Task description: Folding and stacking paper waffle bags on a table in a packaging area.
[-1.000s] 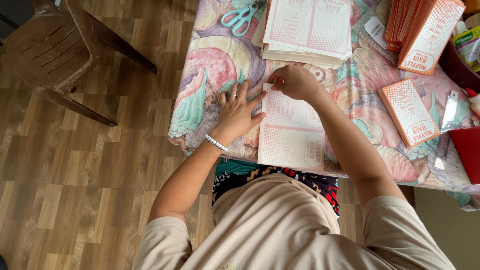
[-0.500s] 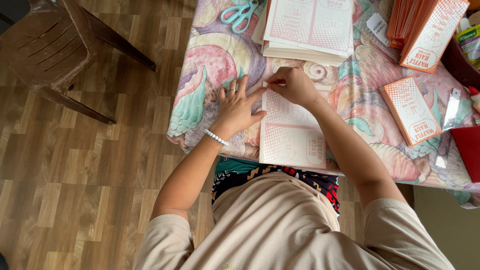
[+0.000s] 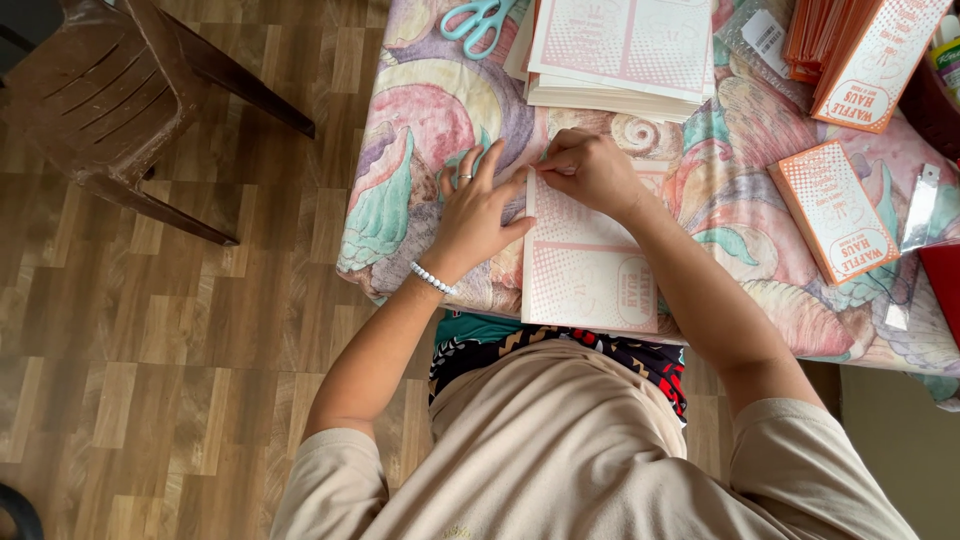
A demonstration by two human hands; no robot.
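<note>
Wood floor, a table (image 3: 420, 120) under a swirly pastel cloth. Our left hand (image 3: 478, 205) lies flat, fingers spread wide, against the left edge of the pink printed sheet (image 3: 590, 265) at the near edge. Our right hand (image 3: 590, 170) curls over its far edge, fingertips pinching it.

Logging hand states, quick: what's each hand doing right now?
Left hand: open, fingers spread, pressing the sheet's left edge.
Right hand: closed, pinching the pink printed sheet at its top edge.

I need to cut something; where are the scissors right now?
In the head view, the teal scissors lie at the table's far edge, left of the stack of printed sheets, beyond the left hand.
</note>
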